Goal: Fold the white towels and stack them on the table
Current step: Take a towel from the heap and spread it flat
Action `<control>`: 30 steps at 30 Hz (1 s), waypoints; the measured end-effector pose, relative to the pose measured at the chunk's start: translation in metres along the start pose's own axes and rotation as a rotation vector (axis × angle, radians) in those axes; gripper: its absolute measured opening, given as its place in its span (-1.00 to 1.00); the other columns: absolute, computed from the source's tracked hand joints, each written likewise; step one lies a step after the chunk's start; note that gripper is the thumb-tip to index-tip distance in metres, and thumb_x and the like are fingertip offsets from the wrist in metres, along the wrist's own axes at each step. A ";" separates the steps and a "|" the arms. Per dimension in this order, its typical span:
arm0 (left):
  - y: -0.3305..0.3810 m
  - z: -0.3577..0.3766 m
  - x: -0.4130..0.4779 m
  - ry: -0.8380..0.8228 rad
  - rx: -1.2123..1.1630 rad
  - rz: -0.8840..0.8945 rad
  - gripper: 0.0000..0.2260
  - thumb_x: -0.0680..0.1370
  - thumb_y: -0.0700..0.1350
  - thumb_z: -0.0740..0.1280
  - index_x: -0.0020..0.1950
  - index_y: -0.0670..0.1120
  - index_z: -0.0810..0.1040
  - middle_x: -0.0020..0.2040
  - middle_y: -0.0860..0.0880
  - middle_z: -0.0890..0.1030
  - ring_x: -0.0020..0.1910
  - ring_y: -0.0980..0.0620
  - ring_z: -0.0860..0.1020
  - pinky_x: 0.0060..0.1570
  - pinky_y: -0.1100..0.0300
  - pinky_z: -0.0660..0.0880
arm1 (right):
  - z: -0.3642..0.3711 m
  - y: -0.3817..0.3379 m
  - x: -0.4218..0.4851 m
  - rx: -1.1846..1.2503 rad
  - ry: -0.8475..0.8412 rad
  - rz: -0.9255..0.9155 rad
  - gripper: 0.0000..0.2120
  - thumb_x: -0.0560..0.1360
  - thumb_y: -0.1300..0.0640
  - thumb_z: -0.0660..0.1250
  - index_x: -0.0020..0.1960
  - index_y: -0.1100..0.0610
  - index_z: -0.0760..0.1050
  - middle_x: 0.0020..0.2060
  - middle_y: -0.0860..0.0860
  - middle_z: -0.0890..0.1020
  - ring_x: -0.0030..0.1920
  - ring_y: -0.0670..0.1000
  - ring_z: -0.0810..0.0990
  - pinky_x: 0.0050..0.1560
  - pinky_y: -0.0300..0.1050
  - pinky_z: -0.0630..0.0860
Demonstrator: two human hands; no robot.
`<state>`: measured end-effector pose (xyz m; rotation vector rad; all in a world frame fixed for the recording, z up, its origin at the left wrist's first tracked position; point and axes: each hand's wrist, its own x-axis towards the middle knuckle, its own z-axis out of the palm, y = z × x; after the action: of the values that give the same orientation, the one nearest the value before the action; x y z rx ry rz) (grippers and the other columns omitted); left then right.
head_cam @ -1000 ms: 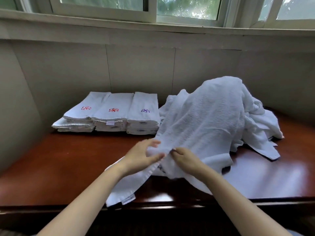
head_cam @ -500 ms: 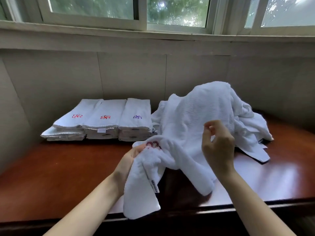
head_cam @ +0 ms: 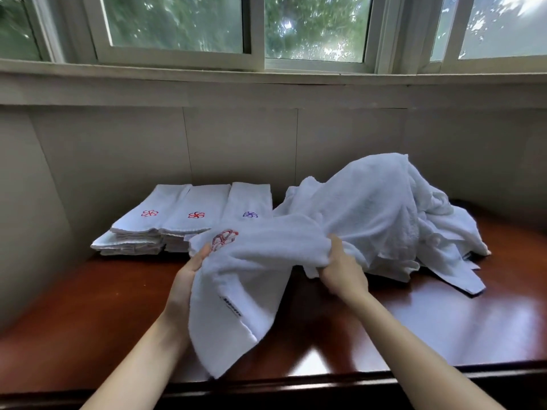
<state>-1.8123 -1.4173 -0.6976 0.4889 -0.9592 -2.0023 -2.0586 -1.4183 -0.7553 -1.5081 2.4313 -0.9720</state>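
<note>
Partway through the job, next one just picked up

The left hand [head_cam: 189, 279] holds the left end of a white terry towel [head_cam: 260, 261] with a red embroidered flower. Its thumb is up by the flower, and the fingers are tucked behind the cloth so I can't see them. The right hand [head_cam: 343, 270] has its fingers curled tight round a bunched fistful of the same towel, mid-frame. The towel sags between them over the glossy reddish-brown wooden table [head_cam: 88, 306] and isn't folded at all yet, I'd say. Right of centre, touching it, there's a rumpled heap of unfolded white towels [head_cam: 384, 214], so plenty left to do. Centre left, three neat stacks of folded white towels [head_cam: 189, 220] with red and purple flowers sit side by side near the wall, which is the finished part.
</note>
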 end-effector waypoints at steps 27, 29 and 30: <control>-0.003 -0.109 0.039 0.087 1.622 -0.165 -0.40 0.53 0.11 0.32 0.52 0.09 0.17 0.49 -0.02 0.22 0.44 0.01 0.24 0.35 0.15 0.26 | 0.085 -0.028 -0.028 -0.121 -0.086 -0.576 -0.43 0.49 -0.23 0.19 0.38 0.08 0.35 0.32 0.03 0.40 0.38 0.11 0.31 0.36 0.07 0.13; -0.024 -0.109 0.046 -0.024 1.912 -0.359 -0.33 0.53 0.15 0.27 0.54 0.21 -0.03 0.54 0.04 0.12 0.49 -0.04 0.14 0.42 -0.07 0.16 | 0.074 -0.007 -0.030 -0.289 -0.290 -0.624 -0.29 0.39 -0.40 0.10 0.46 -0.11 0.17 0.41 -0.08 0.25 0.47 0.03 0.10 0.43 0.21 -0.07; -0.029 -0.108 0.050 0.035 1.995 -0.352 -0.35 0.54 0.08 0.22 0.53 0.25 -0.05 0.53 0.06 0.14 0.48 -0.06 0.15 0.40 -0.12 0.16 | 0.068 0.003 -0.027 -0.363 -0.377 -0.588 -0.27 0.38 -0.43 0.10 0.47 -0.17 0.10 0.43 -0.13 0.20 0.48 0.00 0.04 0.43 0.25 -0.13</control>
<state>-1.7873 -1.4963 -0.7883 1.7002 -2.7157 -0.5272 -2.0192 -1.4253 -0.8163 -2.3528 1.9968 -0.2489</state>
